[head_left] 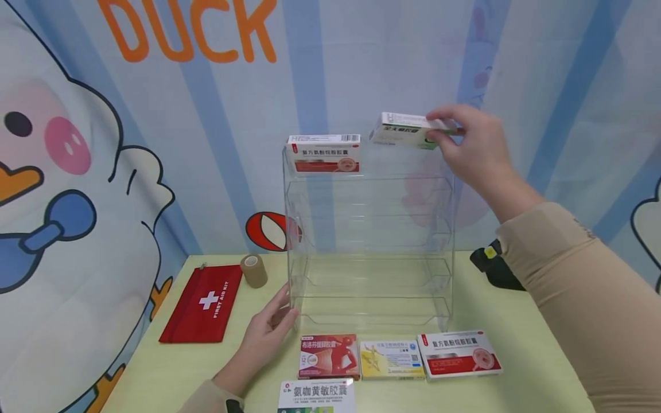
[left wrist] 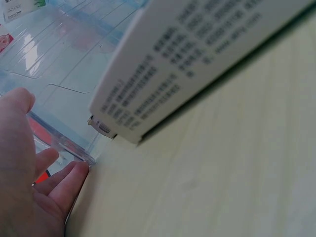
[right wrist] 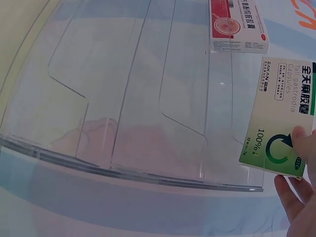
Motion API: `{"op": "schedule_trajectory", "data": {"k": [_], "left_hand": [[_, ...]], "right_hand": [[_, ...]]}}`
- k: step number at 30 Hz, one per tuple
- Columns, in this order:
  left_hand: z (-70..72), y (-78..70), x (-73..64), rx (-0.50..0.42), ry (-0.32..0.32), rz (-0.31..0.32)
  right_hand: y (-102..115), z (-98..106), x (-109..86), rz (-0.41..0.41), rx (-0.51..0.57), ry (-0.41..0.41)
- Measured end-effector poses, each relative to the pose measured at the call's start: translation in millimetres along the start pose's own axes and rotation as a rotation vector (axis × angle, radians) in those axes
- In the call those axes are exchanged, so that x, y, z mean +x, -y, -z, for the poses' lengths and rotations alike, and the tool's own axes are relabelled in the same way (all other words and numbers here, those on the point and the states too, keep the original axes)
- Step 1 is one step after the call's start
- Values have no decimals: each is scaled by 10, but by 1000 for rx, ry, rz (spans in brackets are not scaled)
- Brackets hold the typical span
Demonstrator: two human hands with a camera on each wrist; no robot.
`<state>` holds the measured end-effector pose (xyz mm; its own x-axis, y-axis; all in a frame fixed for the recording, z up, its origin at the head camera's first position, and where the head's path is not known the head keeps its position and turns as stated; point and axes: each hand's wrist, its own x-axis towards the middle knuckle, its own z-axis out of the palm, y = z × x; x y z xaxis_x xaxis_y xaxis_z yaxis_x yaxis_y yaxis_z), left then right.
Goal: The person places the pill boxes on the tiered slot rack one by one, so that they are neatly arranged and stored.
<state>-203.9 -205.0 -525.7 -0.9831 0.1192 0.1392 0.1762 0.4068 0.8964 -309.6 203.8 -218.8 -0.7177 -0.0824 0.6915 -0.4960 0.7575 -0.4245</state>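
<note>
My right hand (head_left: 472,143) pinches a white-and-green medicine box (head_left: 405,131) between thumb and fingers, above the top tier's right end. In the right wrist view, the front of this capsule box (right wrist: 279,113) faces the camera. A clear stepped display rack (head_left: 369,281) stands on the table. A white-and-red medicine box (head_left: 325,154) sits upright on its top tier at the left. My left hand (head_left: 265,330) holds the rack's lower left side. In the left wrist view, the thumb and fingers (left wrist: 69,187) lie about the rack's edge (left wrist: 64,140).
Before the rack lie a red box (head_left: 327,357), a yellow-and-white box (head_left: 391,360), another white-and-red box (head_left: 459,354) and a white box (head_left: 316,393). A red first aid pouch (head_left: 201,304) and tan tape roll (head_left: 254,271) lie left; a black object (head_left: 498,269) lies right.
</note>
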Motion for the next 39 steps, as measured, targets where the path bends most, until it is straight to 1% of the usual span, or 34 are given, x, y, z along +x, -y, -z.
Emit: {"op": "schedule_trajectory", "data": {"k": [7,11,17,25,29,36,39], "left_hand": [[-17,14,-8,-6,1,6],[-26,18,-18,-3,0,10],[-15,-7,-25,9,-10,2],[-1,-30,-19,15,-4,4],[0,-36,-19,20,-8,0],[1,-48,-25,23,-8,4],[-5,-53,-27,22,-11,-11]], "right_hand": [[-127,-53,-47,-47,-17,44],[-182,-84,-79,-55,-47,60],[-198,-127,-75,-59,-63,65],[-211,-172,-75,-102,-62,96],[-219,-187,-78,-104,-81,109],[-212,-225,-86,-71,-108,111],[-210,-237,-95,-71,-106,107]]}}
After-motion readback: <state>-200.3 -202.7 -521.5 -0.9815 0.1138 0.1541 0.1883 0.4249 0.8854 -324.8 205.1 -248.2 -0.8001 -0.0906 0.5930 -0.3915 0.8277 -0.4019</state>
